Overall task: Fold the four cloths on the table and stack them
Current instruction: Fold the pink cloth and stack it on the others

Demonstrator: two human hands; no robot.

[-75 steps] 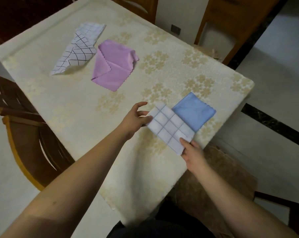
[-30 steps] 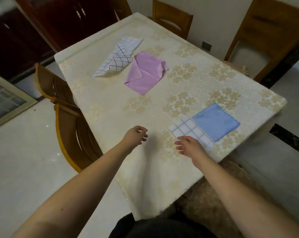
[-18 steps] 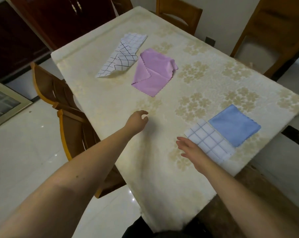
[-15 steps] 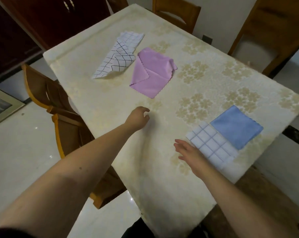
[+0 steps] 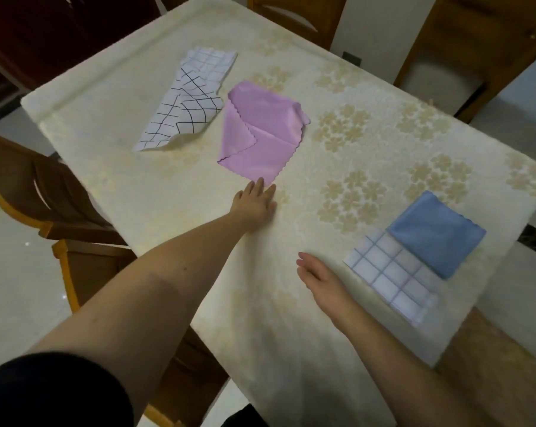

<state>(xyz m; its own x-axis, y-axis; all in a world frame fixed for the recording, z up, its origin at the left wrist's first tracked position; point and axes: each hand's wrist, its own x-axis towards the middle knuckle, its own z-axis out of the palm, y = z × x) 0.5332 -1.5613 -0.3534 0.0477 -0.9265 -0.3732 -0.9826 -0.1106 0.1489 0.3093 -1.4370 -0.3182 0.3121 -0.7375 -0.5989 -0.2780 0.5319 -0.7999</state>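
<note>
A rumpled purple cloth [image 5: 262,131] lies mid-table with one corner flapped over. My left hand [image 5: 254,203] is stretched out flat, fingertips touching its near corner, holding nothing. To its left lies a crumpled white cloth with black grid lines [image 5: 188,97]. At the near right edge a folded white cloth with blue checks [image 5: 390,278] lies flat, and a folded blue cloth [image 5: 436,234] rests beside it, overlapping its far edge. My right hand [image 5: 322,278] hovers open left of the checked cloth, apart from it.
The table [image 5: 137,186] wears a cream cloth with a gold flower pattern. Wooden chairs stand at the left [image 5: 45,195], at the far side [image 5: 300,13] and at the far right [image 5: 464,57]. The table's near right edge drops to a tiled floor.
My hands let go of the folded checked cloth, which now lies beside the blue one. My left hand reached forward to the purple cloth's corner. The camera moved closer to the table.
</note>
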